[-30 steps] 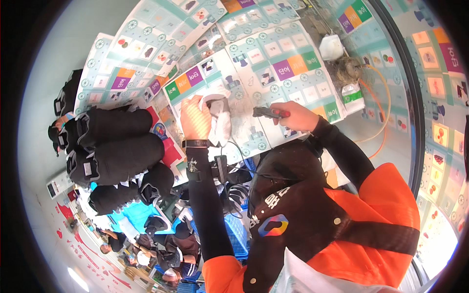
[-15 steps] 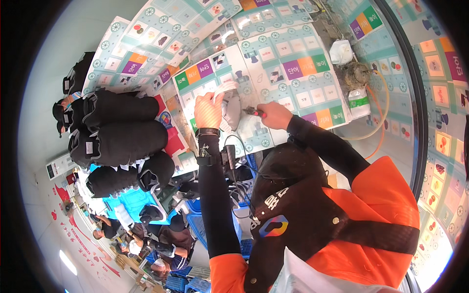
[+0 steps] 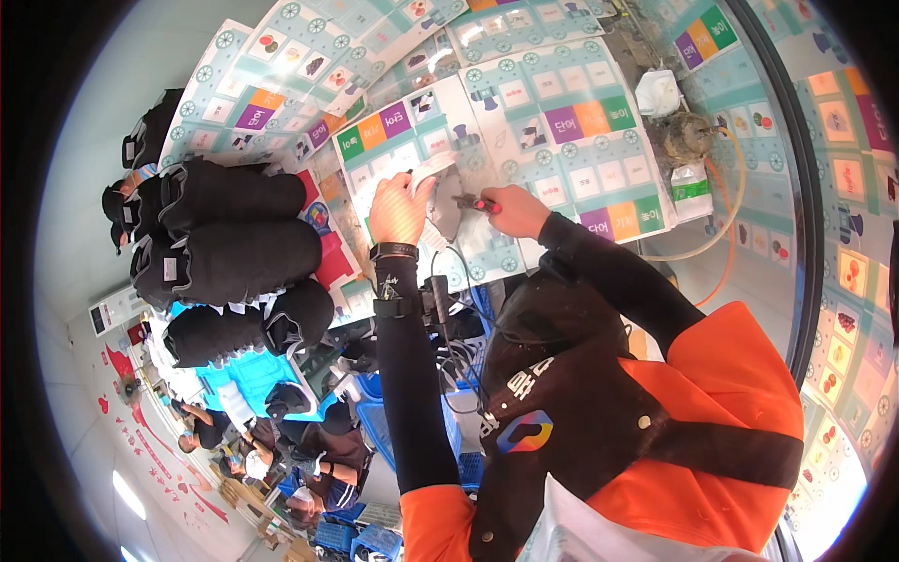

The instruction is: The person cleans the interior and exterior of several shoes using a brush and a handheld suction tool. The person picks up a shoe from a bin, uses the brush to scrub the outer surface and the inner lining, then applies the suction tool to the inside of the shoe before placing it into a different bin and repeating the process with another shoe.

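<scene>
Patterned play mats point(image 3: 562, 103) behind: L hand point(image 3: 398, 208) grips a grey-white piece point(image 3: 440, 192), R hand point(image 3: 513, 211) clenched on red-handled tool point(image 3: 476, 201) touching it.

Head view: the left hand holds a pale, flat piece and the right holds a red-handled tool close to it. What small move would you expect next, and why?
Probably easing the red-handled tool in the right hand leftward onto the pale piece. The left hand holds the piece raised, and the tool's tip points at it, seemingly just short of touching.
</scene>
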The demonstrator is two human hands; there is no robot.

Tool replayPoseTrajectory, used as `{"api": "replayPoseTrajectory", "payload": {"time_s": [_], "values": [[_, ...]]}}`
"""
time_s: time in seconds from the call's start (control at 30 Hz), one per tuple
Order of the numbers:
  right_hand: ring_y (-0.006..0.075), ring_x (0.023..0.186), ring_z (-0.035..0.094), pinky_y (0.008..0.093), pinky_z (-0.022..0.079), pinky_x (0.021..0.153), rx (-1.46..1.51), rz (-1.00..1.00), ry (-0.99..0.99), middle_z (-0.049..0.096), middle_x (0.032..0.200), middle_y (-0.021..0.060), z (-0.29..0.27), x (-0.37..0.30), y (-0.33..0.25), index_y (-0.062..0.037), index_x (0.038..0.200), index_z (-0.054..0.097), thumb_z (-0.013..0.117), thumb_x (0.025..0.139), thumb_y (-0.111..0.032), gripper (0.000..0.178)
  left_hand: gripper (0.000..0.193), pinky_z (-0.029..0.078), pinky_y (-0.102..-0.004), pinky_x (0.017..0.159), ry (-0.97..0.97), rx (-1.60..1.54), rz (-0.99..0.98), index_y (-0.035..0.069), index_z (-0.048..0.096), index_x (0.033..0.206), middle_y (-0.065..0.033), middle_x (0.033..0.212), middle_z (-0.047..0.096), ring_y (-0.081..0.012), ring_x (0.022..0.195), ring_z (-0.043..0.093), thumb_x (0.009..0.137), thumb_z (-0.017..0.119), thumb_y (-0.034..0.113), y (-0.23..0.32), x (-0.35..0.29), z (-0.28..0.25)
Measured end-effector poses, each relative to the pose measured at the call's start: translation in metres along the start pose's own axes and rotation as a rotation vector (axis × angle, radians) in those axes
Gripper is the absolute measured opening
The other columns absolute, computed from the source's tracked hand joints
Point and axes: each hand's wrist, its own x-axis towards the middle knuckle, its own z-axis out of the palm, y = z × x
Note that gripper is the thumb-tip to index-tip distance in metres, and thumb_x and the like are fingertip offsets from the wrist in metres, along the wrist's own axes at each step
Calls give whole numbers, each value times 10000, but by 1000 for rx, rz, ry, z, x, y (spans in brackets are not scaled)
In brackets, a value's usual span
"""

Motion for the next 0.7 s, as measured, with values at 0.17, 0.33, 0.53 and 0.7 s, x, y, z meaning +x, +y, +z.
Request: {"api": "replayPoseTrajectory", "payload": {"time_s": [0.17, 0.33, 0.53, 0.7], "values": [[488, 865, 645, 581, 488, 777, 0, -2, -67, 682, 858, 270, 8, 2, -8, -28, 956, 681, 530, 844, -137, 217, 425, 538, -462, 750, -55, 106, 16, 90, 665, 1017, -129, 963, 673, -363, 901, 667, 891, 708, 493, -8, -9, -4], [481, 882, 655, 562, 501, 799, -89, 6, -219, 692, 874, 260, -2, 1, -13, -32, 972, 674, 529, 847, -149, 225, 326, 537, -478, 725, 219, 60, 162, 87, 638, 1010, -134, 959, 671, -387, 882, 667, 947, 657, 406, -18, -21, -6], [476, 920, 650, 528, 513, 800, 196, 1, 90, 696, 916, 236, -49, -20, -24, -41, 1081, 674, 575, 828, -127, 285, 253, 515, -503, 710, 334, 34, 37, 69, 604, 1079, -170, 1007, 639, -422, 902, 649, 986, 618, 304, -2, -44, -20], [483, 924, 645, 552, 498, 810, -7, 48, 43, 698, 958, 263, -50, -3, -3, -34, 1057, 694, 529, 826, -114, 295, 353, 535, -482, 821, 230, -140, -80, 28, 612, 1172, -200, 1089, 656, -429, 972, 647, 979, 623, 325, -17, -51, 40]]}}
